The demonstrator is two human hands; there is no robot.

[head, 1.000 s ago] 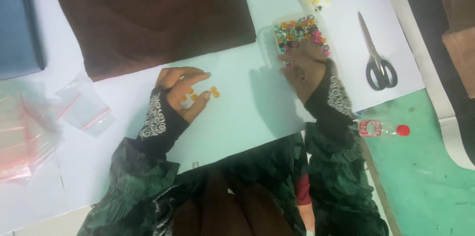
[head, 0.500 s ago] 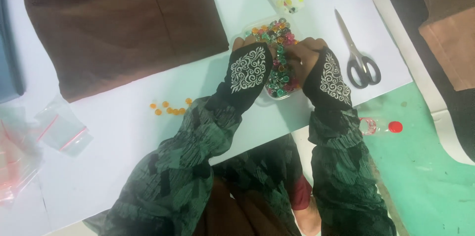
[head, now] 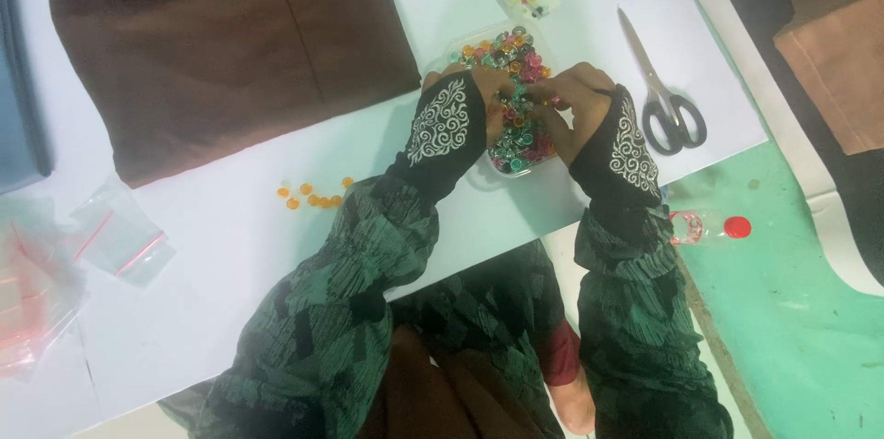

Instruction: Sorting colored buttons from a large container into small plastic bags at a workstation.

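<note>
Sorting Through the Bead Tray

Digging into the clear plastic tray (head: 479, 176) of mixed beads (head: 516, 61), I have both hands over it at the far side of the white table (head: 230, 292). My left hand (head: 483, 98) lies palm-down with the fingers curled in among the beads; my right hand (head: 566, 103) comes in from the other side, fingertips pinched narrow near the left ones. Whether either pinch actually has a bead in it I cannot tell — the fingers hide that.

The beads look small, round and glossy, in pink, green, orange, red and clear, heaped loosely. I judge them light, hard and slippery, likely to roll or skip away if nudged, so each wants a fingertip pinch across its sides rather than a scoop. The tray seems thin and light too, apt to slide on the smooth tabletop unless steadied by its rim.

A short row of orange beads (head: 313, 198) lies apart on the table by my left sleeve. Grey-handled scissors (head: 663, 93) rest just to the right of the tray, a brown cloth (head: 230, 34) spreads to the left, and small clear zip bags (head: 120, 236) sit near the left edge — well away from my hands.
</note>
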